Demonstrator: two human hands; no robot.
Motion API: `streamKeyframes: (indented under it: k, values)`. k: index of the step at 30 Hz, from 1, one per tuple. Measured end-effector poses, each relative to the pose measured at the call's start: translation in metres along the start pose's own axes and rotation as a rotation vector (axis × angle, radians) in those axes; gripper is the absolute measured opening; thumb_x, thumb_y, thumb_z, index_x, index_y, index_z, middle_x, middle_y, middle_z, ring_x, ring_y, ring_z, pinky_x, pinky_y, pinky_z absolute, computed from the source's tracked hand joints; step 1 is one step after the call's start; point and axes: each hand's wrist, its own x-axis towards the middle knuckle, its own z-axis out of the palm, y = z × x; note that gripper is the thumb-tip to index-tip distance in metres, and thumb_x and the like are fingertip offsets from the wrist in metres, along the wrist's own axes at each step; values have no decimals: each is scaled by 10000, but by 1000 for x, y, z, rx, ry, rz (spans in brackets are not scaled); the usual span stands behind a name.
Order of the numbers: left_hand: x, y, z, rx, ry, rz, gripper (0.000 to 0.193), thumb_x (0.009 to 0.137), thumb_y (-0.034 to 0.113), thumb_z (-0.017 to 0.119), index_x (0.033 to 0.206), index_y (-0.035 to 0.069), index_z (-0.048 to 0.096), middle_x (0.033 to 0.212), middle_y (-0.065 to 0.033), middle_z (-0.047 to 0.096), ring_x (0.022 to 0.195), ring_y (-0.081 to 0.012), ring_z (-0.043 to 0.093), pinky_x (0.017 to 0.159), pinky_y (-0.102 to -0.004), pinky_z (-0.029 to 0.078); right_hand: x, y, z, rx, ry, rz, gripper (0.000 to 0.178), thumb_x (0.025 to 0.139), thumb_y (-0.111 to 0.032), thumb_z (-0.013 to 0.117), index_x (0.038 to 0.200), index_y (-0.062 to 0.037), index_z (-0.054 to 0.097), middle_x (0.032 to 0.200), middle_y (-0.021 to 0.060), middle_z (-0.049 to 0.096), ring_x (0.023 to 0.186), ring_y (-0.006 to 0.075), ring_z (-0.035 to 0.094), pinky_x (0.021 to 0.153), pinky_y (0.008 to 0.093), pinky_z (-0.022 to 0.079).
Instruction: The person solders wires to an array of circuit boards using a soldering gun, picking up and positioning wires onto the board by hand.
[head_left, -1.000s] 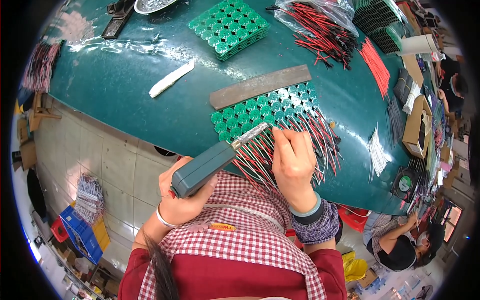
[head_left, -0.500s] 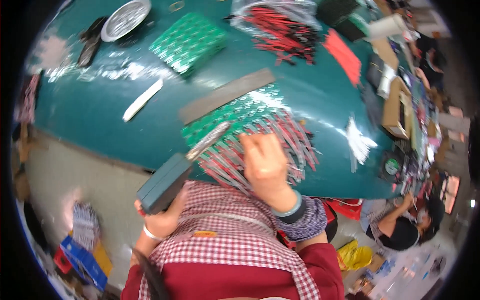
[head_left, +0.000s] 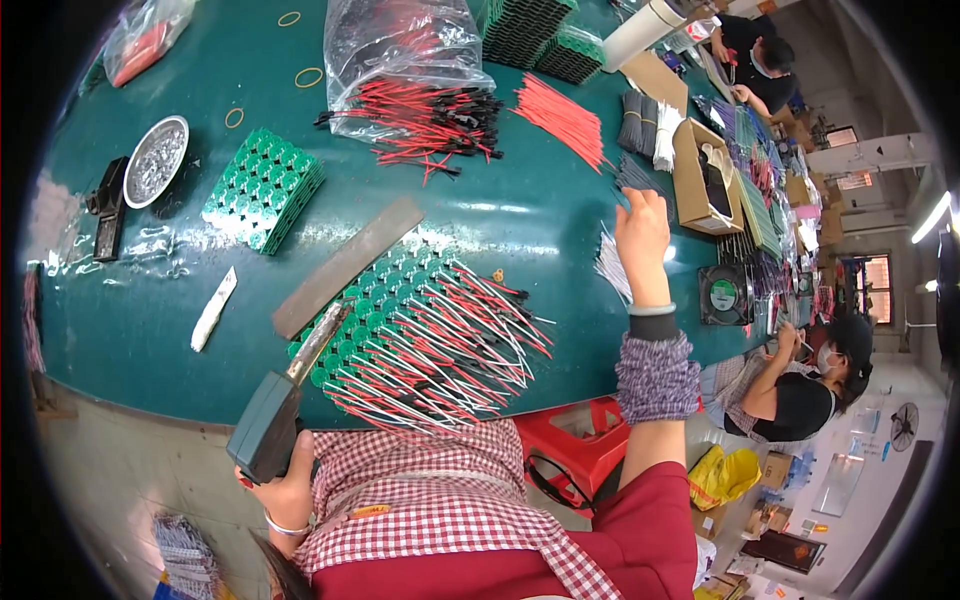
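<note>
My left hand (head_left: 287, 492) is wrapped around the dark grey-green handle of a soldering gun (head_left: 262, 425). Its metal tip slants over the near left part of a panel of small round green circuit boards (head_left: 372, 298). Rows of red, white and black wires (head_left: 455, 350) fan out from this panel toward the table's front edge. A flat grey bar (head_left: 345, 270) lies along its far left side. Away to the right, my right hand (head_left: 642, 240) has bent fingers at the near end of dark grey wires (head_left: 638, 175); what lies between the fingertips is too small to make out. White wires (head_left: 610, 265) lie beside it.
A green board stack (head_left: 262, 190), a metal dish (head_left: 157, 163) and a white strip (head_left: 214, 310) are at left. Red and black wires (head_left: 425, 115) spill from a plastic bag; red wires (head_left: 562, 118) lie nearby. A cardboard box (head_left: 705, 180) and fan (head_left: 724, 294) stand right. Two people sit beyond.
My right hand has left the wired boards and moved right and away to the grey wires. My left hand still holds the soldering gun. The whole view has shifted toward the right.
</note>
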Motion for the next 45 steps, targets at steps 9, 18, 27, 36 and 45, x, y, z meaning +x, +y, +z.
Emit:
streamKeyframes:
  k: [9, 18, 27, 36, 45]
  values:
    - [3, 4, 5, -18, 22, -9, 304, 849, -10, 702, 1140, -55, 627, 832, -57, 633, 615, -97, 542, 525, -234, 415, 12, 44, 46, -219, 10, -71, 90, 790, -97, 692, 824, -58, 619, 865, 93, 592, 889, 289, 581, 716, 418, 498]
    - [5, 9, 4, -32, 45, 8, 314, 844, -14, 703, 1146, -51, 628, 841, -65, 640, 608, -99, 543, 524, -237, 419, 16, 44, 39, -192, 73, -87, 31, 859, -79, 603, 864, -109, 605, 813, 80, 586, 793, 280, 594, 667, 401, 490]
    - [-4, 30, 2, -120, 47, -105, 280, 792, 27, 782, 1036, -44, 664, 956, -68, 698, 826, -125, 632, 736, -275, 508, 26, -12, -21, -164, -16, -382, 70, 744, -49, 606, 805, -83, 597, 810, 73, 541, 816, 257, 575, 622, 357, 474]
    - [-12, 31, -5, -269, -25, -265, 337, 766, 4, 795, 1078, -29, 669, 977, -55, 706, 877, -120, 645, 810, -278, 526, 3, -98, -32, -409, -312, -596, 33, 725, -64, 620, 749, -87, 617, 785, 62, 559, 817, 241, 600, 634, 331, 500]
    - [-17, 30, -19, -397, -107, -379, 360, 807, 29, 780, 1142, 4, 651, 1016, -55, 697, 775, -101, 630, 665, -250, 528, -57, -215, -90, 709, -101, -368, 249, 755, 83, 674, 966, -46, 680, 869, 113, 614, 794, 277, 607, 654, 377, 498]
